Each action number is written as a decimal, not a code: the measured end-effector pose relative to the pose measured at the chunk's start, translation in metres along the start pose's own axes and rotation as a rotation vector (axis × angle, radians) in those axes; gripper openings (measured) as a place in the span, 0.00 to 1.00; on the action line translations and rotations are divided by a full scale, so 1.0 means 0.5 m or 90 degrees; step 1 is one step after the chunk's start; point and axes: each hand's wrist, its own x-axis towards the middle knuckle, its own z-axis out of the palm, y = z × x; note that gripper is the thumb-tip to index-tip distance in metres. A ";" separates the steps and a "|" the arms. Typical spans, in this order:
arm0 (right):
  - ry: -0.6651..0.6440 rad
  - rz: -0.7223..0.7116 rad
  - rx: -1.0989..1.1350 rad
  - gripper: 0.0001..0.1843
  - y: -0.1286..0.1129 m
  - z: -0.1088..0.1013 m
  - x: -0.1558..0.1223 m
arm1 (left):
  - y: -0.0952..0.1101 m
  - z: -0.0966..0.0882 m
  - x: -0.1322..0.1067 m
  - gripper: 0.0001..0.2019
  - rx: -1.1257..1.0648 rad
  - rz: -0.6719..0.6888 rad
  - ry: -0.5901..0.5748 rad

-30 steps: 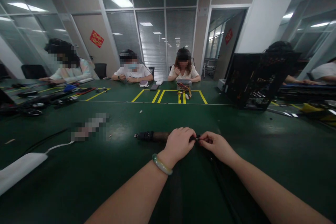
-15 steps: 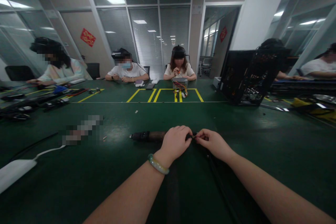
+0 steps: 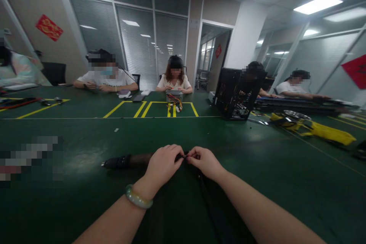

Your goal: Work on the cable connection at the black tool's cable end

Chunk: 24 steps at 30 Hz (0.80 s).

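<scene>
My left hand (image 3: 164,166), with a bangle (image 3: 138,198) on its wrist, is closed over the rear part of a dark, cylindrical tool that looks like an electric screwdriver (image 3: 122,161). The tool lies sideways on the green table, its metal tip pointing left. At its rear end my right hand (image 3: 206,163) pinches a small piece, too small and dark to name. The fingertips of both hands nearly meet there. A long dark cord or strip (image 3: 208,202) runs from under my right hand toward me.
Across the green table (image 3: 85,217) several people sit working. A black computer case (image 3: 236,93) stands at the back right, with a yellow object (image 3: 328,131) beyond it. A grey box with coloured wires (image 3: 175,97) sits at the back centre. A small white piece (image 3: 116,130) lies left of centre.
The view has turned to the right, so everything appears further left. Both hands keep their hold at the tool's rear end, with only small finger movement.
</scene>
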 end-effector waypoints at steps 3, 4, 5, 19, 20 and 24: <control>0.005 -0.005 0.003 0.07 -0.001 0.000 0.000 | 0.001 0.000 0.000 0.04 0.000 -0.002 0.001; 0.008 -0.002 0.004 0.07 -0.001 0.001 0.000 | 0.001 0.000 0.000 0.04 0.001 -0.004 -0.001; 0.010 0.000 0.005 0.07 0.001 0.001 0.001 | 0.001 -0.001 0.000 0.04 0.000 -0.006 -0.002; 0.004 -0.030 -0.037 0.07 -0.001 0.003 -0.001 | 0.007 -0.008 -0.002 0.06 0.003 0.018 -0.016; 0.010 -0.027 -0.043 0.07 -0.001 0.003 -0.001 | 0.007 -0.008 -0.002 0.06 0.003 0.014 -0.016; 0.021 -0.013 -0.050 0.07 -0.003 0.003 -0.001 | 0.008 -0.008 -0.004 0.06 0.002 0.003 -0.014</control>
